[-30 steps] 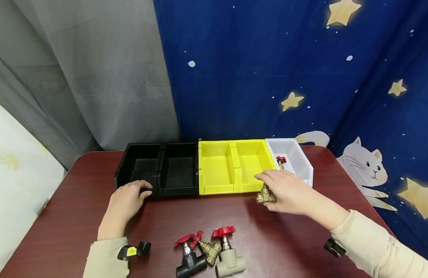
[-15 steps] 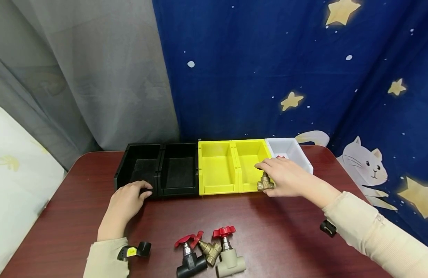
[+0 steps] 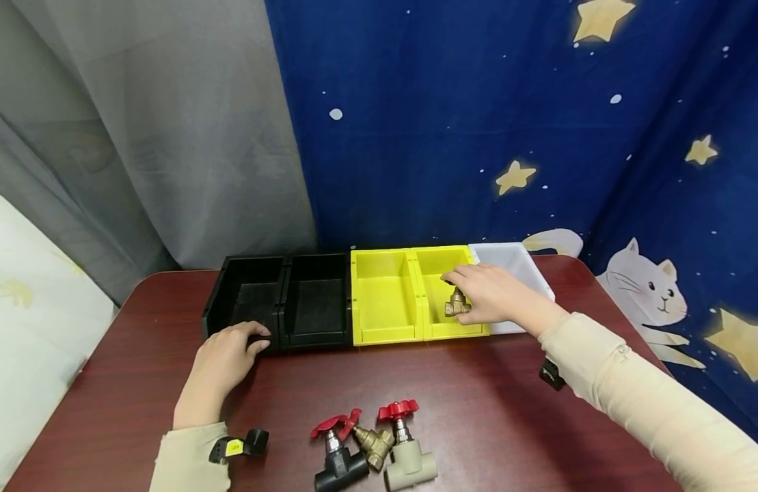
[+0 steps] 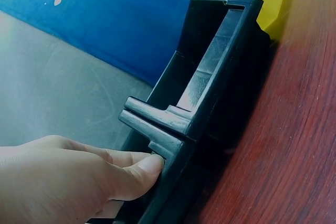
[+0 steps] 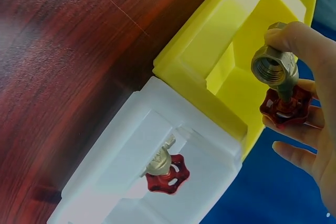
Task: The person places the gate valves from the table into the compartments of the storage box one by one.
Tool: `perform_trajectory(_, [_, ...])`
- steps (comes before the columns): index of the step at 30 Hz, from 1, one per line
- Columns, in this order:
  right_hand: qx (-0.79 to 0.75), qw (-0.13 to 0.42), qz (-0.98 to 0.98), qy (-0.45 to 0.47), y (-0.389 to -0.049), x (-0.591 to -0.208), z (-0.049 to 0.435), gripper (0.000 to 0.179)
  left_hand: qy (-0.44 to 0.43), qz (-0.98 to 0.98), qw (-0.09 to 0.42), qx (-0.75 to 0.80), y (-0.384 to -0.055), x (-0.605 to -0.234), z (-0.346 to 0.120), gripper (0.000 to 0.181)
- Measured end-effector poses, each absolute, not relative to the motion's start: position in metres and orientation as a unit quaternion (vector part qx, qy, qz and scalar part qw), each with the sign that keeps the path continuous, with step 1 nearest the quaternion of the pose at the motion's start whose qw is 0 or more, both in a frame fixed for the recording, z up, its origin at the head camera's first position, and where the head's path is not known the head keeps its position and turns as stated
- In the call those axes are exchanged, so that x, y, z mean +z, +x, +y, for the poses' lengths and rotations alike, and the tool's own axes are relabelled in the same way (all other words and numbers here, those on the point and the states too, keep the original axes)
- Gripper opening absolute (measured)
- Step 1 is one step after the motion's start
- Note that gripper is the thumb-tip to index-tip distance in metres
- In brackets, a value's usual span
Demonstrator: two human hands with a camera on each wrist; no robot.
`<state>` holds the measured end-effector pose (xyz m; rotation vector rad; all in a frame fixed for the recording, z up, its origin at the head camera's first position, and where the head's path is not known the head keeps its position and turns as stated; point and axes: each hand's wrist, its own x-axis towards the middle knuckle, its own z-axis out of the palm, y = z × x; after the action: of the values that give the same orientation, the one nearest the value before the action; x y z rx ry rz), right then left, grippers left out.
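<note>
My right hand [image 3: 495,295] holds a brass gate valve [image 3: 456,303] with a red handwheel [image 5: 286,106] over the right yellow bin [image 3: 457,331]. In the right wrist view the thumb lies on the valve's body and the fingers are around the wheel. Another brass valve [image 5: 159,163] with a red wheel sits in the white bin [image 5: 113,156]; my hand and arm hide it in the head view. At the front of the leftmost black bin [image 3: 251,301], my left hand [image 3: 225,359] pinches the rim between thumb and fingers, with some fingertips hidden inside.
On the table [image 3: 477,410] at the front lie a black tee valve [image 3: 340,467], a brass valve [image 3: 375,445] and a beige tee valve [image 3: 409,466], close together. A second black bin [image 3: 317,337] and the left yellow bin [image 3: 386,335] complete the row. Curtains [image 3: 415,137] hang behind.
My right hand has carried the brass valve away from me and slightly left, from the bins' front edge to above the right yellow bin. The left hand stays at the black bin.
</note>
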<state>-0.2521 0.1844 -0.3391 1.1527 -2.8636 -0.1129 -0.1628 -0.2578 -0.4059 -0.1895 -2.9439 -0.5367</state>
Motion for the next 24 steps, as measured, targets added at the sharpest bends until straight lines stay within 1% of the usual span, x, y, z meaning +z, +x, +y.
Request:
perform_trajectory(11, [-0.067, 0.005, -0.928, 0.368, -0.276, -0.352, 0.173, 0.074, -0.063, -0.979, 0.073, -0.179, -0.163, -0.406, -0.257, 0.015])
perform_trajectory(24, [-0.091, -0.048, -0.925, 0.367, -0.292, -0.37, 0.156, 0.076, -0.059, -0.979, 0.071, -0.182, -0.162, -0.406, -0.259, 0.015])
